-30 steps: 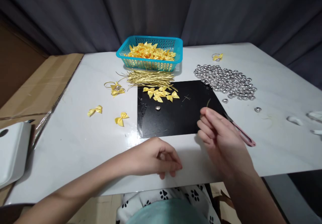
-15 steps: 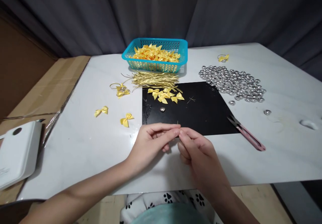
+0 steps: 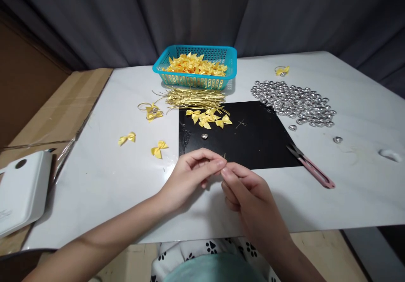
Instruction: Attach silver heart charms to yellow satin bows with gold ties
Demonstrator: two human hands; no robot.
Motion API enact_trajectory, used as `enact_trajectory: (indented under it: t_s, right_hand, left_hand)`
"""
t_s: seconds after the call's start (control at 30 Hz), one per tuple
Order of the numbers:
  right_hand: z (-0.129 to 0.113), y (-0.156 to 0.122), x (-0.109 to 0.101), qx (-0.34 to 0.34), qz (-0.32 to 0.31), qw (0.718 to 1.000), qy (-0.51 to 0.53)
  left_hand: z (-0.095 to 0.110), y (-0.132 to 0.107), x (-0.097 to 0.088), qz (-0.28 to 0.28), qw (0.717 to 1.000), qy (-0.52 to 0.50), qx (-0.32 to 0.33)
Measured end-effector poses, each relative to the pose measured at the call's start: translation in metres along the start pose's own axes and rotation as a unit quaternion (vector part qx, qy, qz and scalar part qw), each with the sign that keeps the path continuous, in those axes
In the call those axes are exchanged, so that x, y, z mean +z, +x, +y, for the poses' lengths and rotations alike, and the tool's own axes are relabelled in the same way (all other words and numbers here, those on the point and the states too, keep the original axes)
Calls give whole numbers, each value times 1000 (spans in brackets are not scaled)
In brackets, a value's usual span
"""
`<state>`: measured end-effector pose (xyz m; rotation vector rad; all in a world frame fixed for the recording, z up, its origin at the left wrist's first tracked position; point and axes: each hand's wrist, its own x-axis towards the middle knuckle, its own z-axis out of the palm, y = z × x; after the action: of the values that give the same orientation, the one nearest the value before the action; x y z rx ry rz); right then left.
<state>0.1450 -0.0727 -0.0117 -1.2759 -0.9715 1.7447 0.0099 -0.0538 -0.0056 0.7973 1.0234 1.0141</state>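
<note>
My left hand [image 3: 193, 176] is closed in a pinch on a thin gold wire [image 3: 225, 155], whose short end pokes up above the fingertips. Against it, my right hand [image 3: 247, 189] pinches at the same spot with thumb and forefinger; the rest of the wire is hidden between the fingers. Just beyond the hands lies a black mat [image 3: 256, 147]. It carries one silver heart-shaped bead [image 3: 204, 136] and several yellow ribbon bows [image 3: 209, 118]. A bundle of gold wires [image 3: 194, 98] lies at the mat's far left edge.
A blue basket [image 3: 232, 64] of yellow bows stands at the back. Silver heart beads [image 3: 297, 102] are heaped on the right. Pink-handled thread snips [image 3: 314, 172] rest across the mat's right edge. Loose bows [image 3: 160, 149] lie left, and a white device [image 3: 25, 193] is at far left.
My left knuckles have risen slightly and the fingers have shifted a little round the wire, both hands staying pinched together. The view has tilted slightly; the things on the table stay in place.
</note>
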Motion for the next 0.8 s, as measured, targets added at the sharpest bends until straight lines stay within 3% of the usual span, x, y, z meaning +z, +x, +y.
enact_trajectory:
  t_s: [0.33,0.5,0.63,0.8]
  right_hand:
    - [-4,1,4,-51,7,998,-19]
    - [-3,0,5,-118,7,988,-104]
    - [3,-5,-2,-123,2,976,-181]
    - [7,-13,-21,-128,-68,935,-324]
  left_hand:
    - [-3,2,3,-16,980,-184,-70]
    - [-3,1,3,-15,973,-217,-76]
    - [0,2,2,-11,974,-213,-73]
    - [5,2,1,12,976,-197,-91]
